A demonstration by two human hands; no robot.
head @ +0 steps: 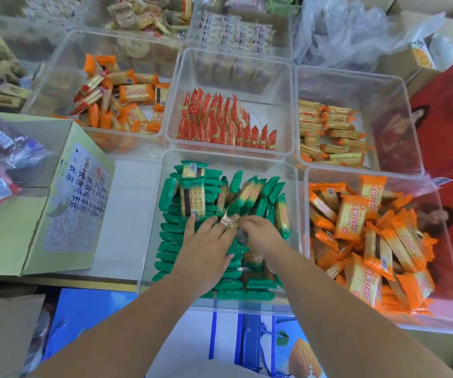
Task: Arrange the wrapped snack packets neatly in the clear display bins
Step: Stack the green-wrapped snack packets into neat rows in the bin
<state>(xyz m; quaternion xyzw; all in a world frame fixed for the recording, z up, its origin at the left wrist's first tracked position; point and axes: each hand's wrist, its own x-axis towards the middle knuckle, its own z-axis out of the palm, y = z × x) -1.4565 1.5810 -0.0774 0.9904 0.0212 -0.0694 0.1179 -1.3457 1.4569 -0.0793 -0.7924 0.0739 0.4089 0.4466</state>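
Both my hands are inside the clear bin (pixel 149 241) of green wrapped cracker packets (pixel 189 197). My left hand (pixel 206 249) lies flat on a neat row of green packets along the bin's left side, fingers straight. My right hand (pixel 260 236) has its fingers curled, pinching a green packet (pixel 230 221) between the two hands. Loose green packets (pixel 260 195) lie tilted at the bin's back right.
Neighbouring clear bins hold orange packets (pixel 369 241), yellow-orange packets (pixel 328 132), upright red packets (pixel 219 124) and mixed orange packets (pixel 121 96). An open green carton (pixel 64 203) stands left. A red box (pixel 448 132) is at right, blue bags (pixel 247 342) below.
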